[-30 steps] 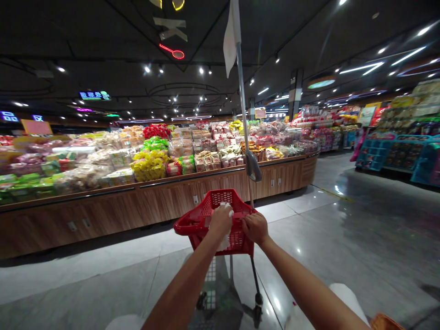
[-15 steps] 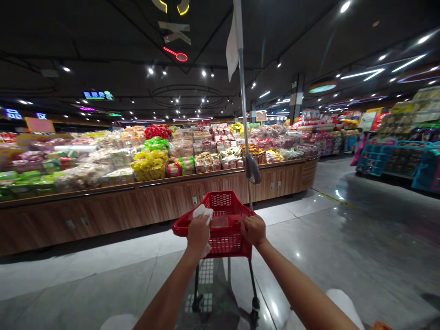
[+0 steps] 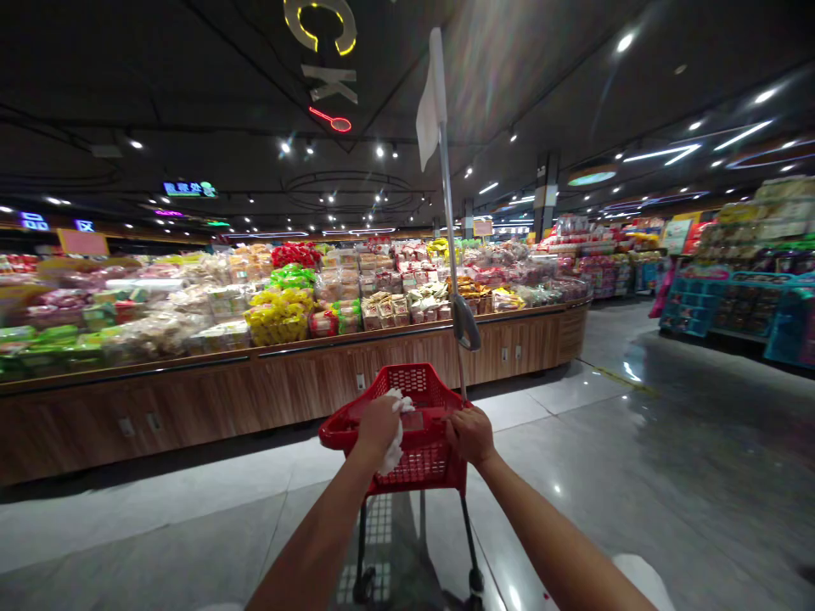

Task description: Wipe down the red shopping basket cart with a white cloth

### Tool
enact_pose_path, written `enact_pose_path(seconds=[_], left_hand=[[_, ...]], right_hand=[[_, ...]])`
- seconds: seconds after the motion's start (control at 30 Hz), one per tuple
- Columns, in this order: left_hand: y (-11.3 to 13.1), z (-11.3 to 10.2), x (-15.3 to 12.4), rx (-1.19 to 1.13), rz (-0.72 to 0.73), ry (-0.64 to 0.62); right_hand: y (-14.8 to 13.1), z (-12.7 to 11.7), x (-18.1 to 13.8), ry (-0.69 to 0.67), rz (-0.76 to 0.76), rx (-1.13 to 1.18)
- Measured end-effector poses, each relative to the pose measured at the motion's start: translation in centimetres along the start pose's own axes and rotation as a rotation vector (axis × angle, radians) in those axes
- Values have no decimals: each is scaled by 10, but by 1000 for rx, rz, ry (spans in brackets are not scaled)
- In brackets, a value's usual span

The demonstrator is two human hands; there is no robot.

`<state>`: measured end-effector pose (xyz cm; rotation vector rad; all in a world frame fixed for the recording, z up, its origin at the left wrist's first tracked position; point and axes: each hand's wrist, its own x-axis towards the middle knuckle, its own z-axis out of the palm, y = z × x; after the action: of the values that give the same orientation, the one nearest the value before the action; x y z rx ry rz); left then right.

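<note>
In front of me stands a red shopping cart (image 3: pixel 340 434) with a mesh basket on dark legs and wheels. My left hand (image 3: pixel 378 426) is closed around a crumpled white cloth (image 3: pixel 393 451), possibly tissue, and presses it against the left half of the cart's handle. At the handle's right end, my right hand (image 3: pixel 472 434) wraps its fingers around the red bar. A metal pole (image 3: pixel 448 212) rises beside the cart's right rear corner, with a white flag (image 3: pixel 429 110) near its top and a grey loop-shaped grip (image 3: pixel 467 324) lower down. No goods show in the visible part of the basket.
A long wood-panelled display counter (image 3: pixel 210 395), piled with packaged foods (image 3: pixel 280 316), runs across ahead of the cart. Blue display racks (image 3: pixel 693 297) stand at the right. Shiny grey floor (image 3: pixel 611 458) stretches between them.
My left hand has slid a little to the right along the handle with the white cloth. My right hand keeps its grip. The view has tilted slightly upward.
</note>
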<state>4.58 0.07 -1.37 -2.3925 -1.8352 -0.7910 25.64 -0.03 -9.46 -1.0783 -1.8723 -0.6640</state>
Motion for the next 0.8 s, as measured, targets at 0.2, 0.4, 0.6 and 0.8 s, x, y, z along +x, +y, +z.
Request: enact_pose_path(seconds=[0.2,0.4,0.6,0.8], left_hand=[[-15,17,-51,34,103,202],[38,24,-19,25,284,54],[4,5,21,116,24,-113],[-75,-23,-6,152,-105,-78]], right_hand=[[-5,4,1,57,34,27],[-10,-1,2,26,48,16],[-6,-1,3,-24,11,11],[2,4,3,-94,0,48]])
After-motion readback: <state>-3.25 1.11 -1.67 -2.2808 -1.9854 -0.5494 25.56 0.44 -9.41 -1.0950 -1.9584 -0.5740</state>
